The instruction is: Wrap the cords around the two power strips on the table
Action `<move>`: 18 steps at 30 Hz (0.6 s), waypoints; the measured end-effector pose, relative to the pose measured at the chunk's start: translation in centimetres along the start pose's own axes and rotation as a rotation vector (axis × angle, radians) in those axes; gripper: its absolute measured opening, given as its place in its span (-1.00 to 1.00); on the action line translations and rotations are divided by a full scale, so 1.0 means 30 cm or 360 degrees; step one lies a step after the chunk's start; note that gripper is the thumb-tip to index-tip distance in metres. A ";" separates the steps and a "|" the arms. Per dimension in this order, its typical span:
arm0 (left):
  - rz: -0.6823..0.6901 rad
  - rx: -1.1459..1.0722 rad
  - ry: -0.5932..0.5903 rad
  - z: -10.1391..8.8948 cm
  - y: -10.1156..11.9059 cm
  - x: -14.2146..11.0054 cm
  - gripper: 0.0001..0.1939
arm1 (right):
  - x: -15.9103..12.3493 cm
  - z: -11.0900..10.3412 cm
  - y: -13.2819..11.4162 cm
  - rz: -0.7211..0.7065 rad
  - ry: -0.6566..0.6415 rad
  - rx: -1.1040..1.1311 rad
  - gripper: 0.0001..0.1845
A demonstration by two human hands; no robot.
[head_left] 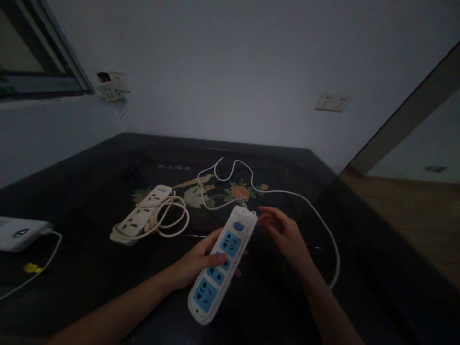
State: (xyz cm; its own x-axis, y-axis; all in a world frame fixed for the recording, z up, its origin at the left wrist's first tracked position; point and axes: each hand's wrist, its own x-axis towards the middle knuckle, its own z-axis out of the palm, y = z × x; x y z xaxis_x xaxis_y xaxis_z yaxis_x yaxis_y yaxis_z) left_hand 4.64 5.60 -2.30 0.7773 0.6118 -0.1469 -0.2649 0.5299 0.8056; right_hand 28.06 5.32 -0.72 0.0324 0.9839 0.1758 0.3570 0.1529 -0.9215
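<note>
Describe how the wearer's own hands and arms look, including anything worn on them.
The left hand and right hand are both ungloved. The left forearm and right forearm are slim and show no sleeves, watch or bracelet. The picture is too dim to make out finer markings.

Under dim light, a dark table spreads beneath the left hand and right hand. Beyond them rises a pale wall with a socket; a window sits well to their left, and brown floor lies to their right.
</note>
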 end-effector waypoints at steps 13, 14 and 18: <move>-0.0415 -0.0192 -0.0736 0.026 0.007 -0.031 -0.35 | -0.008 0.107 0.004 -0.0210 -0.0238 0.0250 -0.95; -0.0404 -0.0202 -0.0728 0.023 0.007 -0.031 -0.36 | -0.011 0.108 -0.003 -0.0169 -0.0302 0.0374 -0.94; -0.0343 -0.0278 -0.0708 0.010 0.000 -0.034 -0.42 | -0.030 0.122 -0.026 0.0027 -0.0447 0.0847 -0.82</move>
State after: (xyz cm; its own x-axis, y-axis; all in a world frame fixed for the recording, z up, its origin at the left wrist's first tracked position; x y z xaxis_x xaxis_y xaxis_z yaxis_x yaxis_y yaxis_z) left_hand 4.02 4.82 -1.99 0.9818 0.1897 -0.0105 -0.1337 0.7295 0.6707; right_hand 24.33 4.66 -1.43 -0.2397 0.9624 0.1281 -0.1603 0.0910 -0.9829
